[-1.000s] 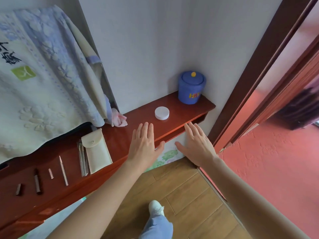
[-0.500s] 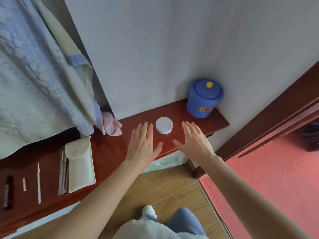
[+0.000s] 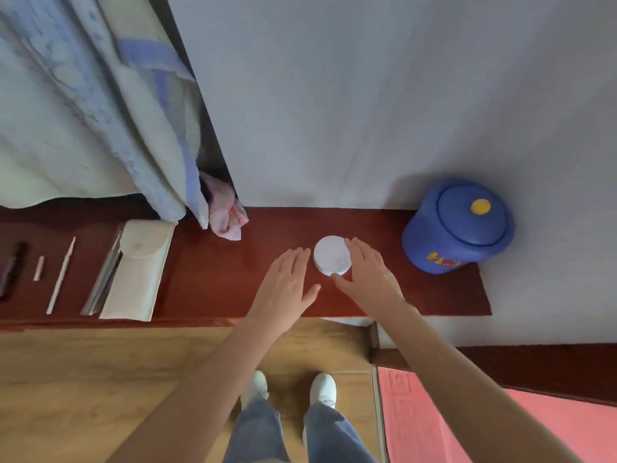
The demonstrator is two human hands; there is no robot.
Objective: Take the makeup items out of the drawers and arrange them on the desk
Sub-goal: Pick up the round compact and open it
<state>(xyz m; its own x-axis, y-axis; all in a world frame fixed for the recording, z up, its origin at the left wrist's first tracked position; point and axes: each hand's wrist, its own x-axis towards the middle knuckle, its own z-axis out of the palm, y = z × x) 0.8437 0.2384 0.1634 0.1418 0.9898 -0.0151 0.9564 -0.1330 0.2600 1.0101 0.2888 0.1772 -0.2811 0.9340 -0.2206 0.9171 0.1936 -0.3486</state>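
Red-brown desk (image 3: 207, 279) runs along the foot of a pale wall (image 3: 334, 95), and both your hands are over it.

Your right hand (image 3: 370, 279) curves round the white round jar (image 3: 332, 255). The thumb tip touches the jar's near rim and the fingers (image 3: 359, 250) lie along its right side. I cannot tell whether you are actually squeezing it. The jar sits flat on the desk, about midway between front edge and wall.

Your left hand (image 3: 287, 282) is flat and spread, palm down, fingers straight. It is just left of the jar and holds nothing.

To the right, a blue lidded pot (image 3: 457, 228) with a yellow knob stands near the desk's end, against the wall.

To the left, well apart from the jar, a cream pouch (image 3: 137, 269) lies flat with a silvery packet (image 3: 103, 279) touching its left edge. Beyond them lie a thin white stick (image 3: 61, 275), a short pink stick (image 3: 39, 268) and a dark tube (image 3: 11, 269), side by side but apart.

A pink cloth (image 3: 227, 212) sits bunched at the wall, beneath a hanging patterned blanket (image 3: 83, 111).

Below, your white shoes (image 3: 322, 389) stand on wooden floor (image 3: 100, 379), beside a pink mat (image 3: 467, 412).
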